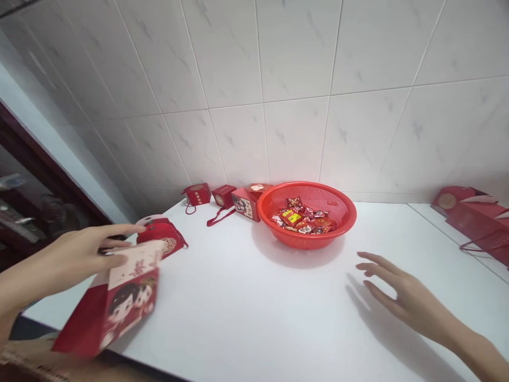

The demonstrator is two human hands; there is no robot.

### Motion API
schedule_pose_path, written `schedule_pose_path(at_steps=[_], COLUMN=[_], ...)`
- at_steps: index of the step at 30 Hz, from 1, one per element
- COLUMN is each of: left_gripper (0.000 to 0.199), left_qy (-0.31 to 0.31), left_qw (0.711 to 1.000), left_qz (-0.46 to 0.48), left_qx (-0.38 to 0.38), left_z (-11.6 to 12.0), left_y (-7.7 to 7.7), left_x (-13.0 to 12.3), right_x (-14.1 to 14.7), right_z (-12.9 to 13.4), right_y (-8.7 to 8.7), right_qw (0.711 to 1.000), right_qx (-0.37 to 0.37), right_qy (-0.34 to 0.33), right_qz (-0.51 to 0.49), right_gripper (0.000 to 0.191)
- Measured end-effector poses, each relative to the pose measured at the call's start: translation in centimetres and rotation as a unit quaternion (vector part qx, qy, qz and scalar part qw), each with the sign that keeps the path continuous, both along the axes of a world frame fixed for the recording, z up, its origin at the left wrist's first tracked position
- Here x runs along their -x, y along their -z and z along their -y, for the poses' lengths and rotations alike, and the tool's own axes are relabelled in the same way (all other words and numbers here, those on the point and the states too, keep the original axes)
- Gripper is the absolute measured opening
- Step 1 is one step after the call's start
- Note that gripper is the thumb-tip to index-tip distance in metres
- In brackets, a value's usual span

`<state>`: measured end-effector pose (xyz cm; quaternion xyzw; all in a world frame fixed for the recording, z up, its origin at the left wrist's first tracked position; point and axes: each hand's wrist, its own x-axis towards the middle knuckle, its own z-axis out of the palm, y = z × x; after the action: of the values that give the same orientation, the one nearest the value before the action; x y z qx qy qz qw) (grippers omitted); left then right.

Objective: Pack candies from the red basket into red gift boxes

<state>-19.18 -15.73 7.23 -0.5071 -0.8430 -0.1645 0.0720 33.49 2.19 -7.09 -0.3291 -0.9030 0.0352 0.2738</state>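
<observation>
My left hand (79,258) grips the top of a red and pale pink gift box (129,302) printed with a cartoon couple. The box is tilted and slightly blurred, at the table's front left edge. Just behind it lies another red gift box (170,239) with a round gold emblem. Over the right part of the white table (254,313), my right hand (397,294) hangs with its fingers apart and nothing in them. Farther back, a red plastic basket (306,241) holds several wrapped candies (305,217).
Several small red boxes stand along the tiled wall (294,127), among them a box with a ribbon (223,196) and a box with a printed couple (245,204). More red boxes (473,217) are at the far right. A brown cardboard box (35,361) sits below the front left edge.
</observation>
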Motion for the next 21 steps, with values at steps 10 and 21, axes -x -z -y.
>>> schedule_pose_path(at_steps=[10, 21], left_gripper=[0.027, 0.052], left_qy=[0.404, 0.567], left_qw=[0.901, 0.775], left_qz=[0.054, 0.255], left_qx=[-0.15, -0.114], left_z=[-7.4, -7.0], left_y=[2.0, 6.6], left_x=[-19.6, -21.8], right_x=[10.0, 10.5], right_z=[5.8, 5.9], right_y=[0.1, -0.2], right_qw=[0.979, 0.948], right_qx=[0.078, 0.155], right_qy=[-0.158, -0.149], right_qz=[-0.102, -0.233], right_gripper=[0.057, 0.059])
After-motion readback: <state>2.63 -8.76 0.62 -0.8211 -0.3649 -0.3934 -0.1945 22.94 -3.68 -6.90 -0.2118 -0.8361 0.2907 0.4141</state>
